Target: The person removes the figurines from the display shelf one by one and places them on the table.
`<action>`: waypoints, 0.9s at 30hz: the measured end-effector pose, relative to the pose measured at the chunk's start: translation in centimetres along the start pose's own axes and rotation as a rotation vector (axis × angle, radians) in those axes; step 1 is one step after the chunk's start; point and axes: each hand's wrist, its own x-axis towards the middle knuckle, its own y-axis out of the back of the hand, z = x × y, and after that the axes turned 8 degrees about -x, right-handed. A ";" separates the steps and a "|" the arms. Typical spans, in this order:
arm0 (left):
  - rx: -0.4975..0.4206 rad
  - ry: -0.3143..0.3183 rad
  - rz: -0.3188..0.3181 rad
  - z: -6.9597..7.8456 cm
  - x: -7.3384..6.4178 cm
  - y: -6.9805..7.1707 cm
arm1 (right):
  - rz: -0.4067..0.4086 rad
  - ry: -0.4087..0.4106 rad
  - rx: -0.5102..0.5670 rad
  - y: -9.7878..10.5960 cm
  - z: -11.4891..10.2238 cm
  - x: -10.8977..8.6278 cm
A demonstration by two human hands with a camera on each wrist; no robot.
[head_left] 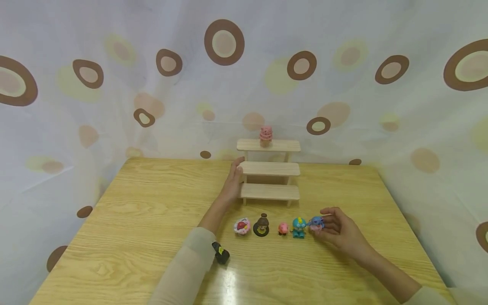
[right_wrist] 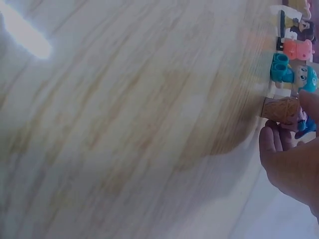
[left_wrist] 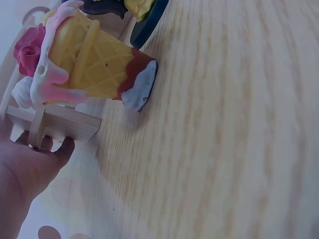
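Note:
At the back of the table, my left hand (head_left: 231, 185) grips the left side of a three-tier wooden display stand (head_left: 270, 192). The left wrist view shows its fingers curled round an upright of the stand. On the right, my right hand (head_left: 343, 232) holds a small blue-and-pink ice-cream cone figurine (head_left: 316, 223) between thumb and fingers. In the right wrist view the tan waffle cone (right_wrist: 280, 109) shows below the fingers. Beside it stands a turquoise-helmeted figurine (head_left: 299, 227). A pink ice-cream cat figurine (head_left: 265, 135) sits on the top tier.
Left of the turquoise figure stand a small pink pig figurine (head_left: 283, 228), a brown-haired figurine on a dark round base (head_left: 262, 225) and a pink-and-white ice-cream cone figurine (head_left: 242, 226). A black-and-yellow figurine (head_left: 220, 253) is beside the left sleeve. A patterned curtain (head_left: 183, 97) hangs behind.

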 end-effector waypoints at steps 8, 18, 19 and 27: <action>-0.004 -0.006 0.005 0.1 -0.1 0.3 | 0.071 0.093 -0.099 1.6 -0.7 0.7; -0.009 -0.007 0.005 0.0 -0.1 0.6 | 0.311 0.212 0.090 4.5 -5.9 5.6; -0.010 -0.008 0.006 0.0 -0.1 0.6 | 0.316 0.217 0.092 4.6 -6.5 6.3; 0.002 -0.011 -0.018 0.0 -0.1 0.1 | 0.331 0.237 0.070 4.5 -10.8 10.8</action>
